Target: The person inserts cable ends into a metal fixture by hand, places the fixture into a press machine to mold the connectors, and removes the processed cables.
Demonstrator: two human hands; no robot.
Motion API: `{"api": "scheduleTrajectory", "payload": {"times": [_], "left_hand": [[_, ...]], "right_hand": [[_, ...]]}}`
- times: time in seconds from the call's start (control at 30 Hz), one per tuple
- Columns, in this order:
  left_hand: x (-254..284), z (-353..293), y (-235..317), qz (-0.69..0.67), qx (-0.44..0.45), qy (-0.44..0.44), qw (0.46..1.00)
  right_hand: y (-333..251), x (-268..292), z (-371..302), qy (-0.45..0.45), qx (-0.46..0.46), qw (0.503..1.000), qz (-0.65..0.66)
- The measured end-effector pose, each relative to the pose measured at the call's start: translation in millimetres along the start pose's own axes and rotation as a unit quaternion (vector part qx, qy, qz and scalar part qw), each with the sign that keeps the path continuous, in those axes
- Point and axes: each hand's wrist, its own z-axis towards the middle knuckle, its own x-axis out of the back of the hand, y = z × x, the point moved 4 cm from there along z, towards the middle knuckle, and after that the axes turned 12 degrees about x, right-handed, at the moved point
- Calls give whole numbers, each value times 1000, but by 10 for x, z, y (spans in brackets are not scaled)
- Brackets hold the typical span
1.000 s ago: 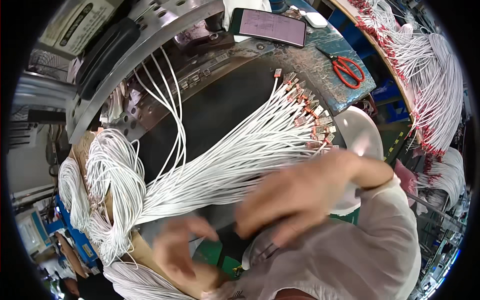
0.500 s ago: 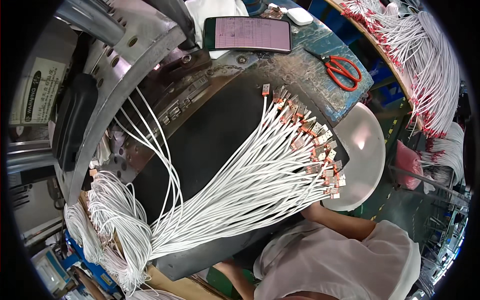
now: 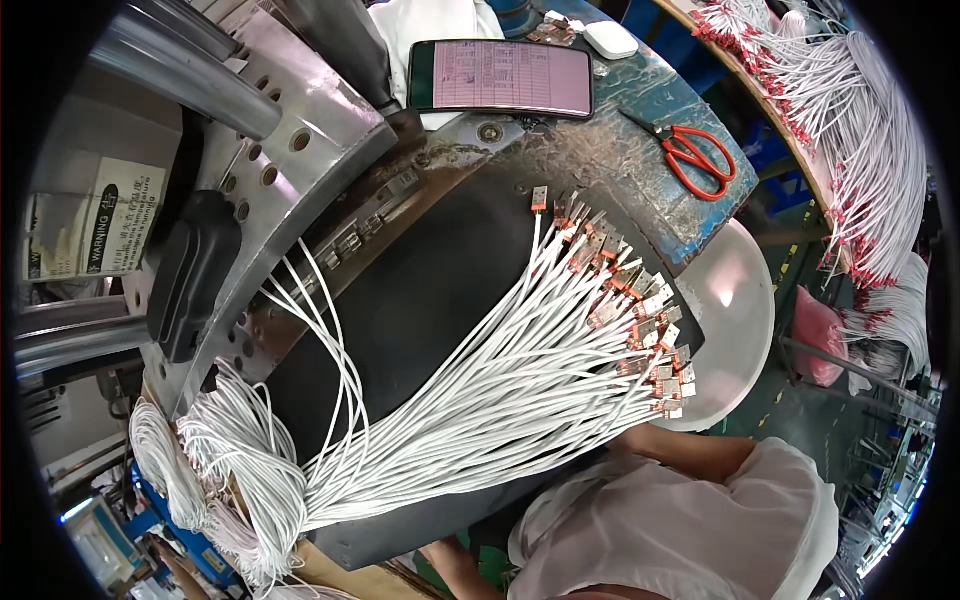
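Neither of my hands shows. My right forearm point(image 3: 692, 450) runs from a white sleeve in under the right end of the cables, where its hand is hidden. Lower down, my left forearm point(image 3: 455, 568) passes behind the near edge of a black mat point(image 3: 435, 290). Across this mat fans a large bundle of white USB cables point(image 3: 470, 420), metal plugs with orange-red collars at the right. One plug point(image 3: 539, 200) stands apart at the top. Several cable strands point(image 3: 335, 350) arch up to the left under a metal machine frame point(image 3: 300, 140). The coiled ends point(image 3: 240, 430) hang at the left.
Beyond the mat lie a phone point(image 3: 500, 78) with a lit table on its screen, a white case point(image 3: 610, 40) and red-handled scissors point(image 3: 698, 163) on a worn blue surface. A translucent round tray point(image 3: 735, 320) sits at the right. More cable bundles point(image 3: 850, 150) fill a far-right bench.
The whole view has shifted a little, so the machine frame, phone and scissors appear lower and further right. The cables and both forearms keep about the same arrangement.
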Motion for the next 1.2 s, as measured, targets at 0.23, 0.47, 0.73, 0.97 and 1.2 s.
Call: {"api": "scheduleTrajectory", "payload": {"times": [0.23, 0.47, 0.73, 0.97, 1.2], "left_hand": [[391, -838, 1899, 108, 51, -429, 895], [-113, -192, 3101, 263, -525, -33, 809], [-165, 426, 3240, 433, -475, 96, 761], [-38, 822, 3151, 476, -470, 213, 712], [-45, 568, 3368, 390, -475, 56, 787]], "right_hand": [[-1597, -1366, -582, -680, 171, 688, -189], [-2821, -2144, 63, -404, 608, 420, -540], [-2513, -2006, 705, -353, 565, 455, -591], [-2541, -1975, 751, -320, 584, 475, -576], [-2572, -1904, 741, -328, 522, 470, -632]]}}
